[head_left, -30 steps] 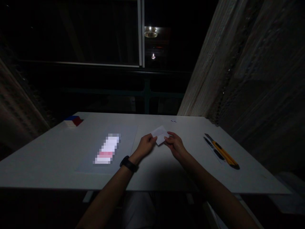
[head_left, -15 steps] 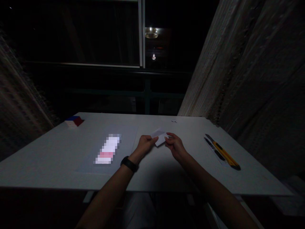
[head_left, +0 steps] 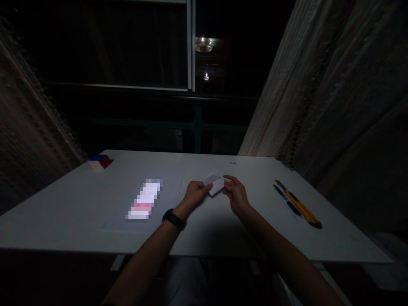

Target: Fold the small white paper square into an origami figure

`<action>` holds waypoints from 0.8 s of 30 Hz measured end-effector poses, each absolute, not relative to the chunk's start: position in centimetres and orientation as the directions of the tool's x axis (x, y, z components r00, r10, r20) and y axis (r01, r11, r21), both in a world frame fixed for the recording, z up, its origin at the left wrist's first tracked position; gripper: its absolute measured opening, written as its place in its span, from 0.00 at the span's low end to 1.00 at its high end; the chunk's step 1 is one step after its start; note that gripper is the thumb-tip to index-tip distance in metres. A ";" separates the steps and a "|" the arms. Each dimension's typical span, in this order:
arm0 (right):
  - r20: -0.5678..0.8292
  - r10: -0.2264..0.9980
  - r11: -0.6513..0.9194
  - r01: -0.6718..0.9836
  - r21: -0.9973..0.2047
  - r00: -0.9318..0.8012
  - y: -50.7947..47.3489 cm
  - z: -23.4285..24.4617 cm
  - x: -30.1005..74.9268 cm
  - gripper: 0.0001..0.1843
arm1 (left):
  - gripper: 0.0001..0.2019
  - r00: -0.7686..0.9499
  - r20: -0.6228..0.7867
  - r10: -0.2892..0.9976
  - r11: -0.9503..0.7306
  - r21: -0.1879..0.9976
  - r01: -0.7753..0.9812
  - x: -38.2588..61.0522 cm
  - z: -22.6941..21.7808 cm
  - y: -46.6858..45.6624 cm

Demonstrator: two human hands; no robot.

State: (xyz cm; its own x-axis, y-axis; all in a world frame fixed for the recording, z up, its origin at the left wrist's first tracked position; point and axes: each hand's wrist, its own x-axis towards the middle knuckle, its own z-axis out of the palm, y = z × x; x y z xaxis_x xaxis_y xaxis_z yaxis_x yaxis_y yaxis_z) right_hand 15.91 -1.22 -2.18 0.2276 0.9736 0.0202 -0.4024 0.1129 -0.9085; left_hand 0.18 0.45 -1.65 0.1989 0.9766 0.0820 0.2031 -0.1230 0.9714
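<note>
Folded white paper (head_left: 218,186) is held between the person's two hands, above the middle of the table (head_left: 79,204). The left hand (head_left: 194,193) pinches its left side, the thumb lying across the upper face, with the other fingers mostly hidden. The right hand (head_left: 236,194) pinches the right edge between thumb and bent fingers. One flap of the paper is tilted against the rest, so a crease runs across it. A dark band (head_left: 174,219) circles the left wrist; the right wrist and forearm are bare.

To the left of the hands, a large pale sheet (head_left: 174,180) lies flat on the table, and on it sits a bright, pixelated rectangle (head_left: 145,199) whose content cannot be made out. To the right, a yellow cutter (head_left: 301,207) lies slantwise beside a slim dark tool (head_left: 288,201), too dim to identify surely. Beyond the paper, near the far edge, are small dark-marked scraps (head_left: 233,162). At the far left corner sits a block (head_left: 99,161) with blue, red and pale faces. Curtains hang on both sides, and a window frame (head_left: 191,46) stands behind, with a lit lamp (head_left: 204,45) showing in the dark glass.
</note>
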 end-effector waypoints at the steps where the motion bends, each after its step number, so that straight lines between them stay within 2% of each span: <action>1: 0.027 0.973 0.119 -0.398 -0.910 0.230 -1.2 -2.2 15.9 0.17 | 0.22 0.197 0.082 0.977 -0.122 0.972 0.199 0.2 -1.6 0.4; 8: 0.049 0.961 0.144 -0.341 -0.929 0.272 -0.9 -2.4 16.2 0.21 | 0.22 0.116 0.090 0.989 -0.109 0.979 0.172 0.0 -1.2 0.1; 11: 0.040 0.988 0.083 -0.296 -0.952 0.148 -1.0 -2.4 15.7 0.20 | 0.22 0.085 0.091 0.992 -0.100 0.989 0.108 0.0 -1.0 0.1; 14: 0.071 0.997 0.076 -0.161 -0.984 0.039 -1.2 -2.6 15.1 0.18 | 0.23 0.122 0.093 0.988 -0.101 0.993 0.062 0.1 -1.0 0.1; 18: 0.157 0.984 0.165 -0.095 -0.982 0.086 -1.3 -2.7 15.0 0.17 | 0.22 0.180 0.084 0.980 -0.098 0.992 0.076 0.3 -1.1 -0.1; 22: 0.191 0.978 0.194 -0.022 -0.981 0.080 -1.4 -2.5 15.1 0.17 | 0.21 0.261 0.120 0.958 -0.131 0.991 0.025 0.2 -1.3 -0.2; 24: 0.222 0.970 0.218 0.041 -0.975 0.104 -1.4 -2.4 15.1 0.17 | 0.21 0.259 0.123 0.958 -0.141 0.988 0.054 0.2 -1.5 -0.1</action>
State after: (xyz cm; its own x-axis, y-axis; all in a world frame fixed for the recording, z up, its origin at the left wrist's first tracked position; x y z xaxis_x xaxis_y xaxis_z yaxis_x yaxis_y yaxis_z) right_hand 15.12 -1.44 -2.43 0.1043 0.9695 0.2217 0.0413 0.2185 -0.9750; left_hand 0.18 -0.06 -1.47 0.2589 0.9581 0.1228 0.0541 -0.1413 0.9885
